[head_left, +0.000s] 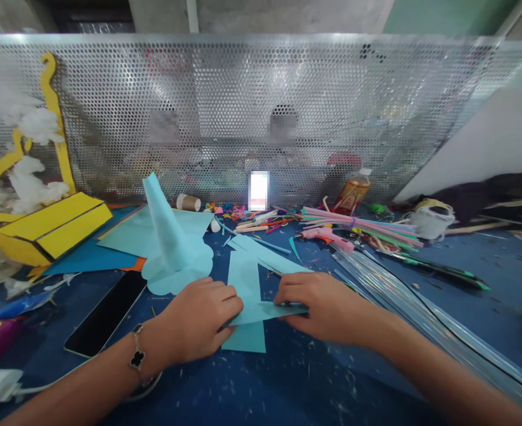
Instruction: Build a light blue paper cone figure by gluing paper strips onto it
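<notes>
A curved strip of light blue paper (256, 312) spans the gap between my two hands, across a straight piece of light blue paper (244, 340) on the table. My left hand (210, 313) pinches the strip's left end, its fingers curled. At the other end, my right hand (316, 305) is closed on the strip, thumb below and fingers above. A thin dark tip pokes out by the right fingers; its kind is unclear. Just beyond my left hand stands a light blue paper cone (165, 231) on a scalloped paper base (154, 278).
A black phone (107, 313) lies at left, near a yellow paper box (52, 228). Toward the back are a paper cup (188, 202), a lit screen (258, 190), a pink glue gun (329, 238), pastel sticks (362, 223) and a bottle (353, 190). Clear plastic (402, 296) runs along the right.
</notes>
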Motion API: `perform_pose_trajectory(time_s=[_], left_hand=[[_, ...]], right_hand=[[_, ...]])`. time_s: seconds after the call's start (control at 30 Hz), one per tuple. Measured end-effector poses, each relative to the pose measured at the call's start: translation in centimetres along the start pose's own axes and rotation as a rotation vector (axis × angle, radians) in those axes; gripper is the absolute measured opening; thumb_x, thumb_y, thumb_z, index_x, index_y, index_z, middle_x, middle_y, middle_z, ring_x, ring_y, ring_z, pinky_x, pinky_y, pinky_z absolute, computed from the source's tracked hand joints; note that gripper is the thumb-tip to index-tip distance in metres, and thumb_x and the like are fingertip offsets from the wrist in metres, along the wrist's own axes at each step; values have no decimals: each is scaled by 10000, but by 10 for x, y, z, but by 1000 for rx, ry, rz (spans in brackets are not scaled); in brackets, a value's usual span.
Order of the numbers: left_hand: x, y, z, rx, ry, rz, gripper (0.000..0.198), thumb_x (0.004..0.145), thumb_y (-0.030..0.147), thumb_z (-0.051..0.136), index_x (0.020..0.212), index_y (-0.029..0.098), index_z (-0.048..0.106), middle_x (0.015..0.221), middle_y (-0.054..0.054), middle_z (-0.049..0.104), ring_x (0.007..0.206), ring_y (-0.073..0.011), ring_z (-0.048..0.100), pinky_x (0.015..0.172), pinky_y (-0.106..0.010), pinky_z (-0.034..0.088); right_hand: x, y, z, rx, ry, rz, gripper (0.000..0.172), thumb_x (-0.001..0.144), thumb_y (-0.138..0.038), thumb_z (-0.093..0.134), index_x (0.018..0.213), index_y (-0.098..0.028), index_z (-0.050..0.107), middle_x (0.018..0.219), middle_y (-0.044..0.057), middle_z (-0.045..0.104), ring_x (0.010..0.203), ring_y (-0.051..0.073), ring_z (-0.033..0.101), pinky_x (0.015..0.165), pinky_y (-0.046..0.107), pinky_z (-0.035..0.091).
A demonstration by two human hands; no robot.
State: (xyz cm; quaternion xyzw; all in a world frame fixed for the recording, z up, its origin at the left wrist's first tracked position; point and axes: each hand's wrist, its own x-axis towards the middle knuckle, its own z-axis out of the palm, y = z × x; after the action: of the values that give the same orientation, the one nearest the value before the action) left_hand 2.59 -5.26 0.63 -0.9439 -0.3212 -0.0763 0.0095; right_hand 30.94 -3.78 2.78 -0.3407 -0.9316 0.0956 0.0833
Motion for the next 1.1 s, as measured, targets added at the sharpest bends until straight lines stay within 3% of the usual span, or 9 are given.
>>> perform_pose_trajectory(time_s=[0.2,0.27,0.4,0.53,0.63,0.7,0.83,1.0,1.1], left_hand=[[1,-7,-5,-528,-82,-61,70,966,261,658,922,232,705,915,28,722,841,-151,665,709,-283,457],[1,-7,-3,-490,-50,-29,41,938,231,664,951,229,703,957,7,721,874,-171,663,739,-297,469],[0,3,2,-178,-23,54,258,859,228,700,1115,234,669,1089,-56,701,934,-253,646,786,-383,475],[0,13,1,-87,-89,114,273,878,270,701,1149,249,674,1111,-63,693,916,-264,659,774,-400,484],[0,9,2,-197,-106,77,148,947,269,629,1076,257,703,1060,-32,709,897,-233,675,763,-369,490],[0,3,5,-287,-98,8,159,1008,284,562,1057,260,711,1013,-11,729,891,-214,688,762,-347,497],[1,-6,16,-248,20,-121,207,997,302,604,1181,237,672,1119,-45,727,973,-255,684,801,-379,516],[2,2,20,-47,91,81,240,1003,128,478,1154,217,643,1161,-86,654,996,-261,612,835,-410,482],[4,12,21,-74,43,145,111,1015,261,565,1076,206,639,1054,-59,664,944,-241,615,810,-389,470]], right_hand=[[-4,-8,-11,176,-147,35,94,933,-270,727,1004,-259,787,894,-13,746,776,133,667,721,267,462],[-5,-10,-11,148,-140,-3,102,921,-259,731,1011,-258,780,930,-10,740,823,143,672,744,274,463],[-6,-16,-9,31,-117,-79,213,830,-141,709,1015,-244,737,970,2,715,893,179,664,741,299,446],[-7,-24,-8,-23,-190,-78,100,830,-196,702,925,-223,721,897,11,704,830,197,655,690,314,418],[-7,-24,-8,24,-225,-48,37,872,-196,679,864,-211,712,874,14,711,812,187,660,680,303,407],[-6,-20,-7,48,-225,3,88,934,-218,651,871,-217,712,863,10,722,789,183,660,674,301,399],[-4,-5,0,-4,-184,140,143,1004,-328,630,1089,-239,703,929,26,745,810,225,677,651,313,400],[-1,-3,10,-109,-56,9,183,928,-203,709,1107,-220,675,1151,58,695,1023,252,645,848,368,459],[0,-11,14,-128,-44,-79,84,937,-257,705,1003,-219,670,1034,29,696,917,216,632,815,357,441]])
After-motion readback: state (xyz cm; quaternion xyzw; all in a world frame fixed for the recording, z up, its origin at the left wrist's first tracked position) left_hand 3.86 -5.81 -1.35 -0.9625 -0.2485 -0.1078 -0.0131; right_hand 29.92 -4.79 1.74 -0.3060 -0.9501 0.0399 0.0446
